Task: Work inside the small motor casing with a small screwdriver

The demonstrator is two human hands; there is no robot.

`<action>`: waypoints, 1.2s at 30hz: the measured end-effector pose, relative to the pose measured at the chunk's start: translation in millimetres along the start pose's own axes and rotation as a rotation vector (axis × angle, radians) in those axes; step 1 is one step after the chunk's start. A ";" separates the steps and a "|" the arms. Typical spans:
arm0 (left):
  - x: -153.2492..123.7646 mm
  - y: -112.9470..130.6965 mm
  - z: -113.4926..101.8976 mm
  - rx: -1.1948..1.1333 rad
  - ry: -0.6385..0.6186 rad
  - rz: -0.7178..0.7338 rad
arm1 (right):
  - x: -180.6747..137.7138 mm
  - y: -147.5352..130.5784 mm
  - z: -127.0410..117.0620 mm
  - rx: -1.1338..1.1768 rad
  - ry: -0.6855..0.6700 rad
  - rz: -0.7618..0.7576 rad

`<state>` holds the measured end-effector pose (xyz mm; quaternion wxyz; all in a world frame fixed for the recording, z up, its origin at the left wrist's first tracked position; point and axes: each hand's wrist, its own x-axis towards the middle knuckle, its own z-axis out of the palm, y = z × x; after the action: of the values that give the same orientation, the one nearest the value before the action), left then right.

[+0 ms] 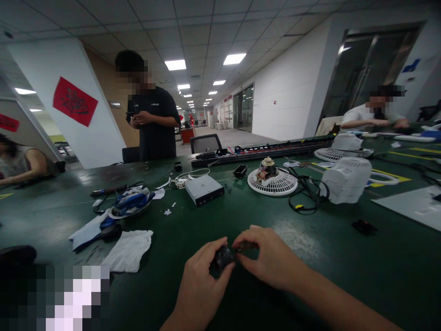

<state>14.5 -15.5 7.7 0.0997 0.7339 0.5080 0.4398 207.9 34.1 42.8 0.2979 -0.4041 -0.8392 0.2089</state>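
Note:
My left hand (201,285) grips a small dark round part (223,256) between thumb and fingers, low over the green table (193,220). My right hand (270,259) meets it from the right, its fingertips pinching a small dark piece (245,247) that touches the round part. Both hands are closed around these parts just above the table's near edge. What the small piece is cannot be made out.
A white cloth (129,250), a tray of tools (131,204), a grey drive box (204,189), a fan grille with motor (272,179), a white fan housing (346,180) and black cables (305,195) lie beyond. One person stands at the far edge; others sit left and right.

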 end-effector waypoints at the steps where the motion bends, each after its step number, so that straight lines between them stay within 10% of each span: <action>1: -0.2 -1.4 0.4 0.005 0.011 0.008 | 0.2 -0.4 -0.4 0.008 -0.007 0.009; 23: -1.6 -2.0 -2.2 -0.074 0.124 0.113 | -1.2 -7.0 -1.0 0.615 0.106 0.011; 36: -1.2 5.7 -1.9 -0.213 0.135 -0.004 | -5.8 -11.0 -1.2 0.432 0.156 -0.303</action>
<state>16.7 -19.8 11.6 0.1433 0.6868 0.4655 0.5395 205.5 23.2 48.3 0.4686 -0.2160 -0.8007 0.3043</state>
